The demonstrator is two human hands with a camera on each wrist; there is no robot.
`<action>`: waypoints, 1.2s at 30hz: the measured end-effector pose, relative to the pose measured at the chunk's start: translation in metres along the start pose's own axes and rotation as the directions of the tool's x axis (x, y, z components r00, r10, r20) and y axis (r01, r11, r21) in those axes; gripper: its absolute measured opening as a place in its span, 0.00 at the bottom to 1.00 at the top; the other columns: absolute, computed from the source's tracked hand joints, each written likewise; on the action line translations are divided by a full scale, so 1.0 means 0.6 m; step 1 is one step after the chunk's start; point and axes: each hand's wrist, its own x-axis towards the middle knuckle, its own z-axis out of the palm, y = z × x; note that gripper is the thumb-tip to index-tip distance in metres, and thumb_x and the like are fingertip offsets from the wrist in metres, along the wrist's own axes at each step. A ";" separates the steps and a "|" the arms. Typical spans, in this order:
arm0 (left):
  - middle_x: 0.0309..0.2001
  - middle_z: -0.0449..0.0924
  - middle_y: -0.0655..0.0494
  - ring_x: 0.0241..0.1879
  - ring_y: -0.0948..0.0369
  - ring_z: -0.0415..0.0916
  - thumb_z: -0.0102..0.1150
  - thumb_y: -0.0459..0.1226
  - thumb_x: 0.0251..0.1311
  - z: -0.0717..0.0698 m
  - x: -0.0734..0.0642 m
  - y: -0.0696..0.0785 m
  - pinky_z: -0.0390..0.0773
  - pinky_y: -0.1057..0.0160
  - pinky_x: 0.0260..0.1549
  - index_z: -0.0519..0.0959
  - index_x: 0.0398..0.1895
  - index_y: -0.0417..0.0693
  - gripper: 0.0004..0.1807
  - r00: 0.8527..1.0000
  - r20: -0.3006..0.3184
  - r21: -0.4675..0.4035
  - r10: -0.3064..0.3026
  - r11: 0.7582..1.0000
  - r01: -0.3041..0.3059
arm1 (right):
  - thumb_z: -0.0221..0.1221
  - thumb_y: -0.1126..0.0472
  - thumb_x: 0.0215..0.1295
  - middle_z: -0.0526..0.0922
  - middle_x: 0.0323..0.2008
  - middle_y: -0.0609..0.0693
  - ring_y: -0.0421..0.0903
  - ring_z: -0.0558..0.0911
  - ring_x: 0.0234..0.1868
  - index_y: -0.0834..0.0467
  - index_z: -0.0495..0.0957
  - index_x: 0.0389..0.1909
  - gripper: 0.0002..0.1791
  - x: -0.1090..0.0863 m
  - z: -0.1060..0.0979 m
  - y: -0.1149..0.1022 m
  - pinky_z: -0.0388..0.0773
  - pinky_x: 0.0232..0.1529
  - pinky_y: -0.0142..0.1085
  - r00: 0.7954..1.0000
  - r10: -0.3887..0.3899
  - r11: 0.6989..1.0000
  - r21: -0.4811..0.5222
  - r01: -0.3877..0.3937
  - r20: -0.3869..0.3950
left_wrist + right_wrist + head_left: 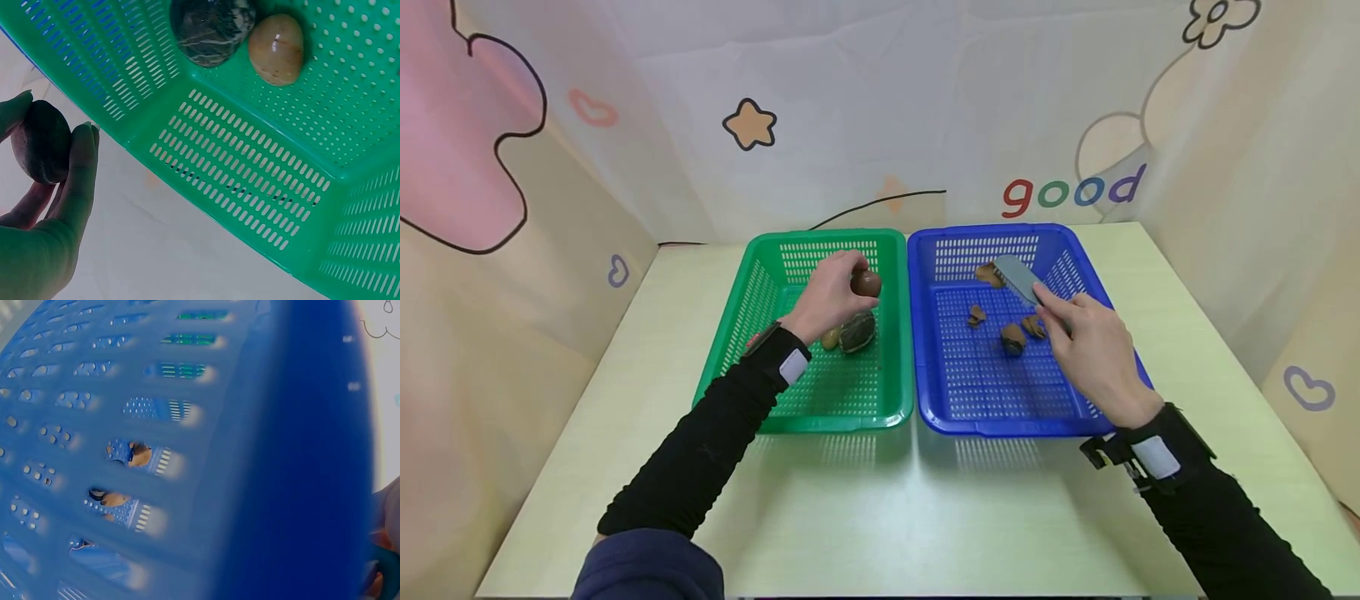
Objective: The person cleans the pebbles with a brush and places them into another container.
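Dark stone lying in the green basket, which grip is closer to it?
Left. The left grip, holding a brown stone, is over the green basket, near the dark stone; the right grip is farther off, over the blue basket.

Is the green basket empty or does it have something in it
The green basket isn't empty: a dark stone and a yellowish stone lie inside.

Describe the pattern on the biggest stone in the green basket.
The biggest stone is dark with pale streaks, best seen in the left wrist view.
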 end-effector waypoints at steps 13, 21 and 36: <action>0.44 0.77 0.45 0.44 0.52 0.73 0.70 0.36 0.52 -0.007 -0.004 -0.018 0.78 0.56 0.43 0.74 0.45 0.40 0.20 0.999 0.020 0.015 -0.049 0.999 0.049 | 0.57 0.65 0.67 0.64 0.19 0.53 0.45 0.62 0.20 0.61 0.75 0.59 0.20 0.001 0.001 -0.002 0.57 0.17 0.32 1.000 -0.016 1.000 0.011 0.016 0.004; 0.44 0.78 0.46 0.43 0.51 0.75 0.70 0.36 0.51 -0.010 -0.008 -0.029 0.78 0.55 0.44 0.74 0.44 0.41 0.19 0.998 0.023 0.034 -0.053 0.998 0.053 | 0.57 0.65 0.67 0.64 0.19 0.52 0.45 0.61 0.20 0.61 0.75 0.60 0.20 0.000 0.002 0.000 0.57 0.17 0.32 1.000 -0.015 1.000 0.010 0.015 0.008; 0.44 0.79 0.44 0.44 0.50 0.76 0.71 0.35 0.52 -0.013 -0.012 -0.049 0.78 0.54 0.45 0.74 0.45 0.40 0.19 0.994 0.044 0.003 -0.100 0.995 0.099 | 0.56 0.63 0.68 0.64 0.20 0.52 0.45 0.61 0.19 0.60 0.75 0.60 0.20 -0.002 0.004 -0.003 0.56 0.17 0.32 1.000 -0.015 1.000 0.006 0.015 0.014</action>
